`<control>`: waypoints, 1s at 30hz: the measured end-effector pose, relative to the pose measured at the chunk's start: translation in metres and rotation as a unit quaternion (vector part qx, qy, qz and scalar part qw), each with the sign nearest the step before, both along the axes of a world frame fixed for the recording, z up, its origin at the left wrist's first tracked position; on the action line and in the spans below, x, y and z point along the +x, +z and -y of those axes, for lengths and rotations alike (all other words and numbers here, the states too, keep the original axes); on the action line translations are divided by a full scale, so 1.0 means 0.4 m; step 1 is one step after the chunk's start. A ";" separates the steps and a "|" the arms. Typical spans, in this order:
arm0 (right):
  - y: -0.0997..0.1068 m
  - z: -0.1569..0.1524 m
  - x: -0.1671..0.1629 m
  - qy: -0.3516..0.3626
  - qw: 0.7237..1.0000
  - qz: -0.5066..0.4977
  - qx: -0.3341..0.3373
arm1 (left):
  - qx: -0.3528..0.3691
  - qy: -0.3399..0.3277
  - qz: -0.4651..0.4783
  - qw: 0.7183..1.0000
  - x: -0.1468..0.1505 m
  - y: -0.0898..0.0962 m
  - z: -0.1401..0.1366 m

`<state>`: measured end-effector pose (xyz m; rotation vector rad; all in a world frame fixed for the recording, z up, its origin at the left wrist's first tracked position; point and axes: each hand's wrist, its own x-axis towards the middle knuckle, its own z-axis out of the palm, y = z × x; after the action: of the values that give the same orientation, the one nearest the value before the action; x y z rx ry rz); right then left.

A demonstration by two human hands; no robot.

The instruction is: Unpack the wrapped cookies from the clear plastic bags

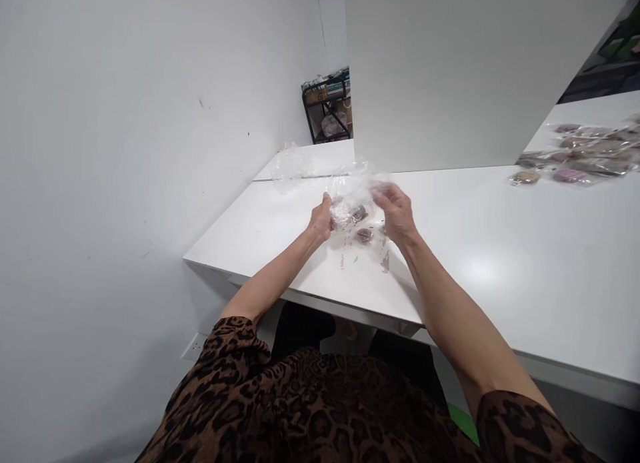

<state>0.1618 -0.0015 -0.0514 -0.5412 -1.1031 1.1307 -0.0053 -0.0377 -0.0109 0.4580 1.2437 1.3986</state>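
A crinkled clear plastic bag is between my two hands, above the white table. My left hand is closed on the bag's left side, thumb up. On the other side my right hand pinches the upper right part of the plastic, its fingertips slightly blurred. A small dark brown item shows through or beside the plastic. Just below it sits a small reddish round item in clear wrapping. Whether these lie inside the bag I cannot tell.
Another clear plastic bag lies at the table's back left. Several small wrapped items are piled at the back right. A tall grey panel stands at the table's back, a white wall on the left. Behind is a black rack.
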 end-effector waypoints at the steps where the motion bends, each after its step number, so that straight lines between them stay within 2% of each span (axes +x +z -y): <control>1: 0.000 -0.010 0.004 -0.002 0.996 -0.079 -0.044 | 0.002 0.008 -0.004 1.000 -0.008 0.000 0.000; 3: 0.005 -0.027 0.017 0.000 0.968 -0.210 -0.135 | 0.000 0.011 0.006 1.000 -0.025 0.002 0.002; 5: 0.014 -0.040 0.033 0.010 0.935 -0.295 -0.197 | -0.004 -0.009 0.045 0.999 -0.038 0.004 0.003; 7: 0.022 -0.046 0.048 0.013 0.910 -0.347 -0.229 | 0.000 -0.035 0.082 0.996 -0.046 0.003 0.003; 9: 0.027 -0.046 0.058 0.016 0.899 -0.369 -0.236 | 0.020 -0.038 0.103 0.994 -0.049 0.001 0.001; 13: 0.025 -0.035 0.066 0.027 0.908 -0.340 -0.244 | 0.113 -0.055 0.125 0.984 -0.049 0.015 -0.006; 17: 0.021 -0.005 0.050 0.048 0.927 -0.203 -0.311 | 0.194 -0.056 0.106 0.974 -0.033 0.045 -0.006; 21: 0.036 0.041 0.007 0.141 0.921 -0.118 -0.345 | 0.233 -0.050 0.086 0.967 0.005 0.041 0.001; 23: 0.044 0.058 -0.015 0.203 0.917 -0.114 -0.323 | 0.233 -0.082 0.079 0.966 0.025 0.023 0.009; 25: 0.046 0.065 -0.031 0.234 0.917 -0.117 -0.300 | 0.230 -0.116 0.067 0.964 0.040 0.004 0.018; 27: 0.044 0.059 -0.037 0.217 0.922 -0.119 -0.298 | 0.227 -0.133 0.055 0.963 0.044 -0.006 0.026; 30: 0.035 0.043 -0.032 0.142 0.938 -0.122 -0.291 | 0.199 -0.122 0.043 0.971 0.030 0.007 0.037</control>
<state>0.1489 -0.0185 -0.0373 -0.6858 -0.6296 1.7488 0.0066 -0.0525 -0.0080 0.7897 0.8030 1.4376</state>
